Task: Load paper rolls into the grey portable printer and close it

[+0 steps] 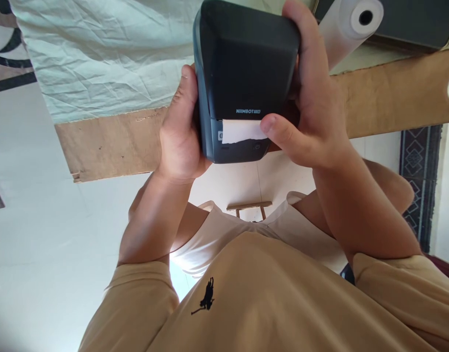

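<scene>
A dark NIIMBOT label printer (250, 68) is held up between both hands, above the table's front edge. My left hand (182, 127) grips its left side, thumb lying along the casing and the other fingers hidden behind it. My right hand (316, 107) is wrapped round the right side. Its thumb presses on the right end of a white paper strip (242, 131) that sticks out of the slot at the printer's front. Below the strip, a small power button shows on the front face.
A pale green cloth (110, 54) covers the table, whose bare wooden edge (110, 146) faces me. At the upper right lie a white roll (342, 34) with a dark core and a dark flat panel (411, 22). My legs are under the table edge, with a wooden stool (250, 205) between them.
</scene>
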Motion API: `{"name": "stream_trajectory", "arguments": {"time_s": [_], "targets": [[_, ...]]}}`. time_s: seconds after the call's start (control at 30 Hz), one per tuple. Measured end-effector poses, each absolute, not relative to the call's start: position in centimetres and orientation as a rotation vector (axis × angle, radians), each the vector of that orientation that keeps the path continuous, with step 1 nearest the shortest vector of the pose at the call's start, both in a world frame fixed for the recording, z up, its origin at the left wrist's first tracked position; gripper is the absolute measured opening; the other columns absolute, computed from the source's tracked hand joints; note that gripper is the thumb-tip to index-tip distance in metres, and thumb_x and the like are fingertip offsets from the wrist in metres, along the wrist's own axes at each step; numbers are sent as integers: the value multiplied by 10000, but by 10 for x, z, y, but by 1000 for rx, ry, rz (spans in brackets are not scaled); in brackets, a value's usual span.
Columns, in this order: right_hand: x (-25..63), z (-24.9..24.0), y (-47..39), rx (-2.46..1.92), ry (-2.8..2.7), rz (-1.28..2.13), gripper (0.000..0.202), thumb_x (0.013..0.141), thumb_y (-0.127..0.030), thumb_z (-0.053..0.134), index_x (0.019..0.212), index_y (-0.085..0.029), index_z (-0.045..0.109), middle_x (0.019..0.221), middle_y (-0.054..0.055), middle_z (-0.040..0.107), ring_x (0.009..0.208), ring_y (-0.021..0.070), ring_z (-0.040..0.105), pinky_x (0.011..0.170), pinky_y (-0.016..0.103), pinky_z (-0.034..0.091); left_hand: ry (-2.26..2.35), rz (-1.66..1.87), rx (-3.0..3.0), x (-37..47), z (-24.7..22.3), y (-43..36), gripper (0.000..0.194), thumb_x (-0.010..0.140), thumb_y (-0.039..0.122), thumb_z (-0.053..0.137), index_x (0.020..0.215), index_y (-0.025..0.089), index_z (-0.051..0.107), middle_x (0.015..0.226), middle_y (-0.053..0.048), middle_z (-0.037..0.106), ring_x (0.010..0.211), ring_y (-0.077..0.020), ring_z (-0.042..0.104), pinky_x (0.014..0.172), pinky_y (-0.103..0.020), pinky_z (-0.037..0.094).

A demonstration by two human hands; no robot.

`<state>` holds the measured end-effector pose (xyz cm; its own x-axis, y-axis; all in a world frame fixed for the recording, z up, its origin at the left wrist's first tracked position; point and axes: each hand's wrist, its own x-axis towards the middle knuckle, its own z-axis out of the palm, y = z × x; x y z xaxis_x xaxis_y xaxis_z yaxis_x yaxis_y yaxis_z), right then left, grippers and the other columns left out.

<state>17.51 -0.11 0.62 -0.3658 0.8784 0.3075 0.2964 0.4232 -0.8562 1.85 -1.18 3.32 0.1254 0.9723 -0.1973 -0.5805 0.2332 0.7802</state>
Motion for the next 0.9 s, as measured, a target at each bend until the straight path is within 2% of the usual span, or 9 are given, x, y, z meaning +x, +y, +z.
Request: {"name": "stream_trajectory", "arguments": {"time_s": [0.13,0.3,0.43,0.53,0.67,0.77,0.9], "targets": [[178,2,1,-960,-1890,923,808,766,-515,610,1477,-297,295,1430,9,468,868,132,621,706,276,566,792,1249,587,22,39,-11,540,1020,333,157,915,157,656,1143,-79,698,1440,-225,410,1245,-398,327],[178,0,1,-970,-1868,895,782,778,-566,569,1472,-311,314,1462,-8,457,1005,172,624,855,329,572,841,1288,541,23,40,-12,512,1019,337,170,868,165,628,1133,-90,697,1430,-232,429,1239,-428,336],[177,2,0,-967,-1854,909,746,789,-564,560,1456,-315,336,1456,-4,465,1057,183,616,929,352,549,771,1226,597,14,30,-11,470,1016,354,232,848,195,641,1116,-58,709,1437,-233,417,1238,-427,340],[176,2,0,-918,-1848,907,726,796,-538,562,1450,-303,353,1440,13,478,1019,177,619,915,350,545,714,1192,641,5,22,-10,478,1017,357,237,873,201,664,1112,-40,707,1446,-234,403,1227,-432,362],[176,1,1,-923,-1866,890,701,802,-547,543,1443,-342,346,1381,-4,515,935,155,615,868,335,557,709,1165,661,2,21,-10,471,1018,365,238,911,207,668,1152,-36,698,1450,-234,395,1221,-418,368],[176,1,1,-969,-1883,871,748,790,-611,519,1452,-330,314,1433,-5,482,994,165,613,867,328,554,733,1199,631,8,25,-11,481,1014,391,237,887,207,662,1169,-44,701,1446,-241,396,1221,-425,370],[176,3,1,-1035,-1902,887,792,788,-677,484,1462,-313,284,1408,-5,502,1085,175,606,843,301,554,797,1239,613,11,26,-12,489,1014,380,225,864,216,661,1161,-39,701,1440,-227,401,1212,-419,388]]}}
